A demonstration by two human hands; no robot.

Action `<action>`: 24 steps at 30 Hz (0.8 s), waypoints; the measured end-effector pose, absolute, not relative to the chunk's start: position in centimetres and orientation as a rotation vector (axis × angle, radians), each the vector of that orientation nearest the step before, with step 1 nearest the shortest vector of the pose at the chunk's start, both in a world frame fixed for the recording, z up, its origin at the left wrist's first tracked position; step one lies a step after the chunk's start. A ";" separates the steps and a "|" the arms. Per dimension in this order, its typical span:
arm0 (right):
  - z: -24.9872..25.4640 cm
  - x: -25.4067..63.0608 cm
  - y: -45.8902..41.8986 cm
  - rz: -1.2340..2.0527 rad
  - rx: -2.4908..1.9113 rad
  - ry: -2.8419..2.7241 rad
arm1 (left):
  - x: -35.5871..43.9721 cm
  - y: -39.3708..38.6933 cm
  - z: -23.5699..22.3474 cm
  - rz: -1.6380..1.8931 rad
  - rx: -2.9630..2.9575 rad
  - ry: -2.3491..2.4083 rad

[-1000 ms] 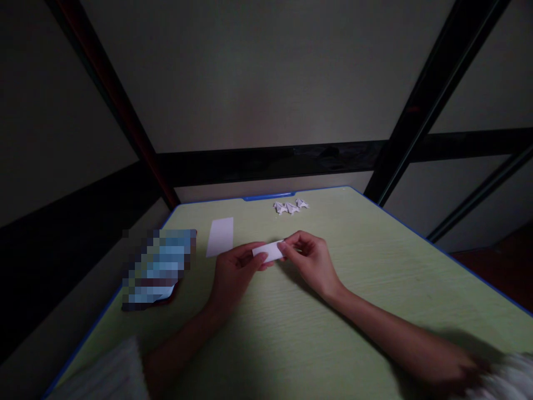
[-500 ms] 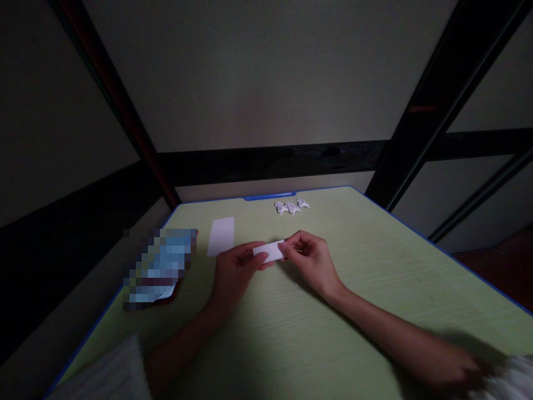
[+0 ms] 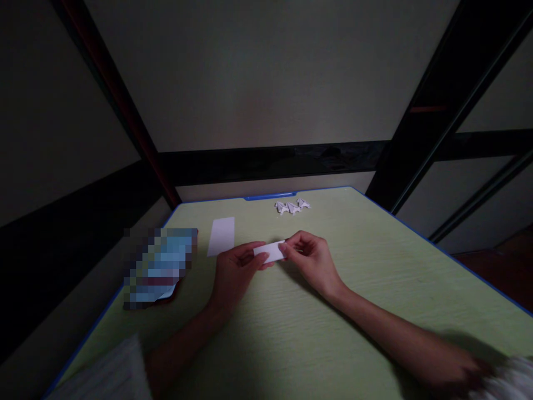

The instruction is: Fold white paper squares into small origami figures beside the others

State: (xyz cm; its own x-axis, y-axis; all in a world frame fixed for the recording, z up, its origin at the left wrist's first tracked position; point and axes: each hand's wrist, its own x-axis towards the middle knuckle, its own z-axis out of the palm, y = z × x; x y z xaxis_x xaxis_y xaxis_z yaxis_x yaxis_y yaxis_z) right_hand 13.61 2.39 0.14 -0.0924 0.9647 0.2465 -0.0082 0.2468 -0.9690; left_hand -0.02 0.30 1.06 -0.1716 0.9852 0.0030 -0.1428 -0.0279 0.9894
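A small white strip of paper (image 3: pixel 272 253), seemingly folded, is held between my two hands above the middle of the table. My left hand (image 3: pixel 235 272) pinches its left end, thumb on top and fingers behind and below. At the right end, the thumb and fingers of my right hand (image 3: pixel 314 258) close on it. Beyond my left hand a flat white sheet of paper (image 3: pixel 221 236) lies on the table. Three small folded paper figures (image 3: pixel 292 208) sit in a row farther back.
The pale green table (image 3: pixel 375 266) has a blue rim and a blue handle (image 3: pixel 270 196) at its far edge. On the left lies a phone-like object (image 3: pixel 166 269), blurred by pixelation. A panelled wall (image 3: pixel 270 83) stands close behind the table.
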 end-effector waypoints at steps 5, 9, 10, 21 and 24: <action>0.2 13.6 2.4 1.081 -0.979 -1.387 | -0.1 0.4 0.9 1.396 1.029 1.206; 0.1 13.6 2.3 1.092 -0.977 -1.377 | -0.2 0.4 0.9 1.382 1.046 1.216; 0.1 13.6 2.3 1.095 -0.977 -1.371 | -0.2 0.4 0.9 1.380 1.050 1.219; 0.2 13.5 2.4 1.155 -0.982 -1.284 | -0.2 0.4 0.8 1.385 1.072 1.225; 0.1 13.5 2.4 1.171 -0.971 -1.265 | -0.2 0.4 0.8 1.390 1.091 1.223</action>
State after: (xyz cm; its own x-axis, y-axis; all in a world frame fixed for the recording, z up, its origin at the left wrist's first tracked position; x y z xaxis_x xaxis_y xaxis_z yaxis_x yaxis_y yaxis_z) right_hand 13.51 2.42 0.09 -0.0601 0.9816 0.1812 -0.1052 0.1743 -0.9791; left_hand -0.22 0.44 0.76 -0.1484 0.9884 0.0312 -0.0947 -0.0457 0.9945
